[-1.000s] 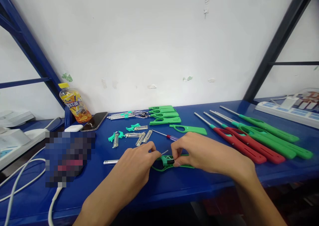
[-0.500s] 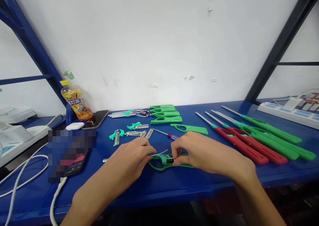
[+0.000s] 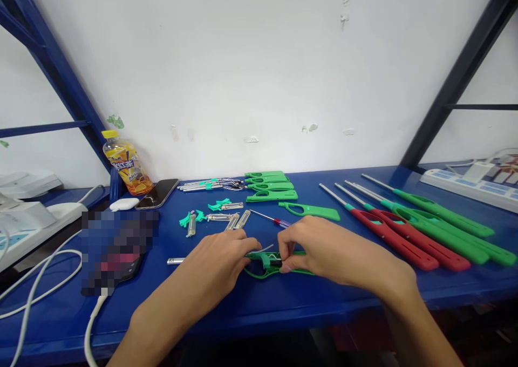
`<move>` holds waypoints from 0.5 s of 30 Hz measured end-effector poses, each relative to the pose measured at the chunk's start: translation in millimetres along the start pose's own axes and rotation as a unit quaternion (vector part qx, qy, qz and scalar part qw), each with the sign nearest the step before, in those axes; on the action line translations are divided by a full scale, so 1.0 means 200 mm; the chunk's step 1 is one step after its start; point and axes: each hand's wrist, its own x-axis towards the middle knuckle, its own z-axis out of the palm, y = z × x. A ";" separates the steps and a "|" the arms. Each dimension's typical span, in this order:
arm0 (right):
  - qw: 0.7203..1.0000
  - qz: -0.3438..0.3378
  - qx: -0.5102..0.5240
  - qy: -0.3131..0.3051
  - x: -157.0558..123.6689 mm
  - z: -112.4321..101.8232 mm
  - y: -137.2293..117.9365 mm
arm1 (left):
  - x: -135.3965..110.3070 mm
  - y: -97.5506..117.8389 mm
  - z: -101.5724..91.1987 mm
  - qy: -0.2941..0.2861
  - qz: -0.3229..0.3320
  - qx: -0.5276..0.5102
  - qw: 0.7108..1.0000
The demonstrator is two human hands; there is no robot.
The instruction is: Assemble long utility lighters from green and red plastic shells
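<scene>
In front of me on the blue table lies an opened green long-necked lighter (image 3: pixel 259 275), its teal trigger (image 3: pixel 266 260) and inner parts exposed. My left hand (image 3: pixel 229 253) is closed around its neck, and the metal tube (image 3: pixel 175 261) sticks out to the left. A thin clear hose (image 3: pixel 267 247) rises beside the trigger. My right hand (image 3: pixel 305 243) pinches at a black part (image 3: pixel 277 262) inside the handle; the fingertips partly hide it. Just behind my hands lies a screwdriver (image 3: pixel 282 223), near an empty green handle shell (image 3: pixel 319 211).
Clear fuel tanks (image 3: pixel 220 217) and teal triggers (image 3: pixel 201 216) lie behind my left hand. Several green shells (image 3: pixel 271 195) and metal tubes (image 3: pixel 210 185) are near the wall. Red lighters (image 3: pixel 399 243) and green lighters (image 3: pixel 449 208) lie right. A bottle (image 3: pixel 129 167), phone (image 3: pixel 157 193) and cables are left.
My left hand has shifted slightly right along the lighter, and more of the metal tube shows to its left. My right hand keeps its pinch in nearly the same place.
</scene>
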 end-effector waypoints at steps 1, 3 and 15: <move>1.000 0.001 0.000 0.000 0.00 0.00 0.00 | 0.00 0.00 0.00 0.002 0.000 0.000 1.000; 1.000 0.003 -0.001 0.000 0.01 0.00 0.00 | -0.01 0.00 0.00 0.004 0.002 -0.002 1.000; 1.000 0.001 -0.003 -0.005 0.01 0.01 -0.02 | 0.00 0.01 0.00 0.009 -0.011 0.009 1.000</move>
